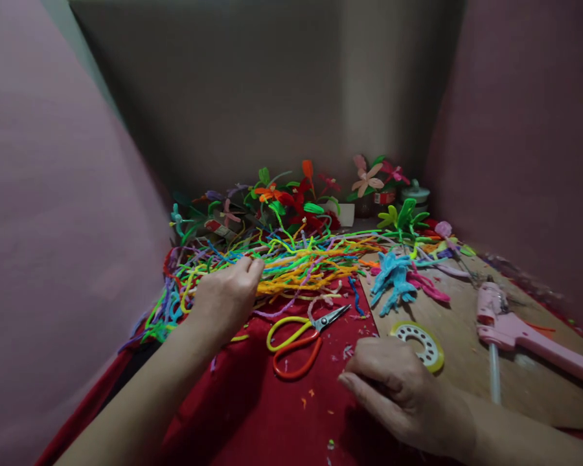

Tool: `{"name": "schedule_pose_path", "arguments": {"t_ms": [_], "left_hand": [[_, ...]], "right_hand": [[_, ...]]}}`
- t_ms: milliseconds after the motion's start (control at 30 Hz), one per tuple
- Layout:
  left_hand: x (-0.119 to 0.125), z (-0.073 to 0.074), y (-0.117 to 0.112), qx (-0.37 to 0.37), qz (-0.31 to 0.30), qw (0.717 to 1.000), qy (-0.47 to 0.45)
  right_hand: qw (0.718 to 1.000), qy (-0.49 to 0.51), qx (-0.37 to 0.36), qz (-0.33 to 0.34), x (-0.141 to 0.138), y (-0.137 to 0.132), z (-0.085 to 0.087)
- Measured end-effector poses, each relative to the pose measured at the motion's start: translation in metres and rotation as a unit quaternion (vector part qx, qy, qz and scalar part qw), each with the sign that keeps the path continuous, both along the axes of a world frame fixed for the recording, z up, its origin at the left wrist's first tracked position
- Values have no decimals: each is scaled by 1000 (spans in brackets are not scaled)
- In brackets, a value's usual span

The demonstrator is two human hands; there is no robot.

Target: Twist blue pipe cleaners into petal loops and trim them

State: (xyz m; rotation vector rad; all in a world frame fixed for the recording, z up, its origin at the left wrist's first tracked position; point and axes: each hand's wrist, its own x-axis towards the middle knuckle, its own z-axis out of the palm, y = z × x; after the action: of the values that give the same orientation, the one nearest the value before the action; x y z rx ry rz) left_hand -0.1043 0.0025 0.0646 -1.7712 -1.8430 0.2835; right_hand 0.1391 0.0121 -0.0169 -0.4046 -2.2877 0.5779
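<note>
A large heap of multicoloured pipe cleaners spreads across the back of the red cloth. My left hand is at the near left side of this heap, its fingers curled closed; whatever they hold is hidden behind the hand. Lower right, my right hand is loosely closed over the cloth and the board's edge, with nothing showing in it. Between the hands lie scissors with one yellow and one red handle, blades slightly apart. Just beyond my right hand sits a roll of tape with a white core.
A brown board on the right carries a pink glue gun with a glue stick and blue fuzzy pieces. Pipe-cleaner flowers and a lidded container stand at the back. Pale purple surfaces flank both sides.
</note>
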Motion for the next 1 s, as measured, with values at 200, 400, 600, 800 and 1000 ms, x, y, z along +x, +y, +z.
{"name": "schedule_pose_path", "arguments": {"t_ms": [200,400,600,800,1000], "left_hand": [[-6,-32,43,20,-142,985,-93],[-12,-67,46,-20,-160,975,-151],[-2,-91,22,1,-218,966,-141],[-3,-101,17,0,-246,958,-147],[-2,-99,14,27,-229,959,-164]], "right_hand": [[1000,-2,10,1,0,-1,1],[1000,4,8,7,0,-3,2],[999,38,15,30,-4,1,-13],[1000,12,4,19,-2,-1,-8],[999,-11,-22,25,4,-1,1]]}}
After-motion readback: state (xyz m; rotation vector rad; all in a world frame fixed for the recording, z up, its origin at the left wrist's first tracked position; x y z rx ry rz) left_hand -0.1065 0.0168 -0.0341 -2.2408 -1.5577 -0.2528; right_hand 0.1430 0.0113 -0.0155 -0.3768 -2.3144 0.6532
